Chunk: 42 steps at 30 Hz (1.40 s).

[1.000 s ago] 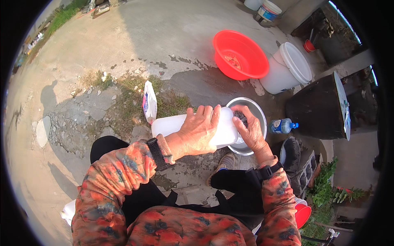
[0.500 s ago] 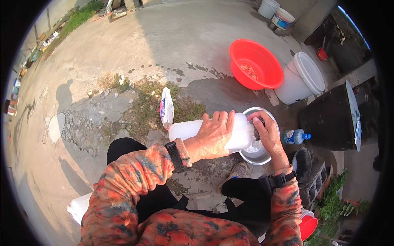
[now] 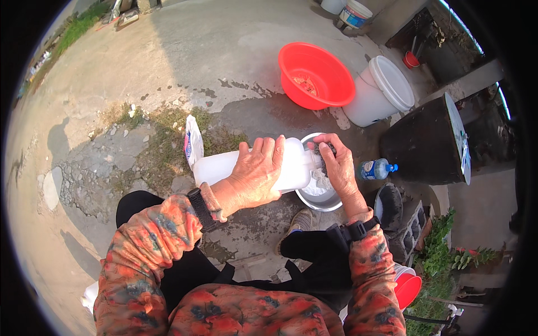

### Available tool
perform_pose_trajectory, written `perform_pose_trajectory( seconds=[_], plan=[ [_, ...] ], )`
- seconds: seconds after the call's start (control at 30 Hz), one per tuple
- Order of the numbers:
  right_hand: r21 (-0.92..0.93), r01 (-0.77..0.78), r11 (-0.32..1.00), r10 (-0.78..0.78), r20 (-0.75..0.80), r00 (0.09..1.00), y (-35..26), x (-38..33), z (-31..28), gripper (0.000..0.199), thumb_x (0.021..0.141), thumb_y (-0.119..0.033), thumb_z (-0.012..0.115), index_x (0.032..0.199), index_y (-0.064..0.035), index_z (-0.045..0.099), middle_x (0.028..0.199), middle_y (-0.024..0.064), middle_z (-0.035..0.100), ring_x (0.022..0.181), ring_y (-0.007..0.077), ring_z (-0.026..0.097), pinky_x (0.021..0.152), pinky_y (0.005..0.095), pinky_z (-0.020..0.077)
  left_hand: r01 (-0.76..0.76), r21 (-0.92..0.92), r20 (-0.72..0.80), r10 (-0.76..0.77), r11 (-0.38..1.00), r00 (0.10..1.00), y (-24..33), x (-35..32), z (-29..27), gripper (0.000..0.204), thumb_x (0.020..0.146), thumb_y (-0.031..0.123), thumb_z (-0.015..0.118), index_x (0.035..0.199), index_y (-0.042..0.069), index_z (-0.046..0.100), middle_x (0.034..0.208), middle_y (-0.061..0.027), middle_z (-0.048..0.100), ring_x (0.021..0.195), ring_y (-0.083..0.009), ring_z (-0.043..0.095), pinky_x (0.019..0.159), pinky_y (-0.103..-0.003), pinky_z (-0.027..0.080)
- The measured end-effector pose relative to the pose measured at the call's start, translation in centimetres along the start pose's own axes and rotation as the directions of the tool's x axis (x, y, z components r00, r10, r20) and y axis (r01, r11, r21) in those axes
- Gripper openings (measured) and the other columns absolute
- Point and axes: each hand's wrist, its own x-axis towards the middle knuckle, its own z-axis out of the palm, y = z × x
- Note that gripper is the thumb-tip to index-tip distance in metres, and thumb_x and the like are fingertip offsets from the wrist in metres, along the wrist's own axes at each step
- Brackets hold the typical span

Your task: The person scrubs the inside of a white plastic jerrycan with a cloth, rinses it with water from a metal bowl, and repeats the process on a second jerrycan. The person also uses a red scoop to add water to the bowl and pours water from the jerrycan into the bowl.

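Observation:
A white plastic jug [image 3: 293, 166] lies on its side across my front, its neck pointing right over a metal basin [image 3: 330, 204] with white suds inside. My left hand [image 3: 253, 172] clasps the jug's body from above, fingers wrapped over it. Around the neck curls my right hand [image 3: 338, 168], pressing a dark scouring pad [image 3: 323, 152] against it. Part of the pad and the neck's tip are hidden by the fingers. Beyond the jug's base, a white packet with pink and blue print [image 3: 193, 141] stands on the ground.
Right of the basin lies a clear blue-capped bottle [image 3: 376, 169], near a large black bin [image 3: 417, 140]. Farther off stand a red basin [image 3: 316, 75] and a white lidded bucket [image 3: 370, 98]. A hollow block [image 3: 408, 227] and green plants [image 3: 440, 241] are at the lower right.
The whole view has shifted, so everything sits farther left in the picture. My right hand has moved slightly about the jug's neck with the pad; my left hand keeps its hold.

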Motion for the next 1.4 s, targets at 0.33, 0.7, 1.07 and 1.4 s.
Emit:
perform_pose_trajectory(
  seconds=[0.33,0.7,1.07,1.4],
  plan=[
    [-0.166,-0.333,0.928,0.296,-0.211,0.932,1.3,2.0,2.4,0.024,0.103,-0.021,0.053,0.097,0.0001,0.062,0.073,0.0124,0.069,0.062,0.0234,0.070,0.061,0.0384,0.0543,-0.119,0.141,0.073,0.110,0.983,0.991,1.6,-0.7,0.7,0.117,0.063,0.041,0.088,0.149,-0.011,0.029,0.124,-0.0203,0.047,0.114,-0.0334,0.050,0.090,-0.050,0.040],
    [-0.469,-0.022,0.883,-0.041,-0.122,0.992,1.3,0.5,3.7,0.017,0.101,-0.014,0.056,0.107,-0.0015,0.065,0.075,0.0114,0.068,0.074,0.0231,0.071,0.069,0.0374,0.0541,-0.032,0.021,0.084,0.030,0.999,0.996,1.2,-0.3,0.9,0.110,0.063,0.035,0.085,0.146,-0.013,0.031,0.121,-0.0212,0.048,0.111,-0.0345,0.051,0.085,-0.050,0.041],
    [0.127,-0.002,0.992,0.024,-0.170,0.985,-0.8,-0.2,-1.0,0.025,0.105,-0.022,0.052,0.110,-0.0022,0.067,0.087,0.0084,0.072,0.083,0.0130,0.067,0.079,0.0281,0.0532,-0.028,-0.042,-0.059,0.025,0.999,0.998,0.6,0.1,-0.3,0.114,0.062,0.034,0.087,0.148,-0.012,0.029,0.121,-0.0204,0.047,0.109,-0.0355,0.051,0.086,-0.048,0.041],
    [-0.504,-0.011,0.864,-0.052,-0.112,0.992,-0.2,0.8,2.7,0.015,0.101,-0.014,0.057,0.103,-0.0019,0.065,0.081,0.0147,0.070,0.072,0.0278,0.072,0.068,0.0384,0.0551,-0.061,0.025,-0.029,0.062,0.998,0.998,1.4,-0.6,0.7,0.107,0.064,0.037,0.084,0.145,-0.012,0.035,0.118,-0.0205,0.049,0.108,-0.0346,0.052,0.084,-0.049,0.042]
  ],
)
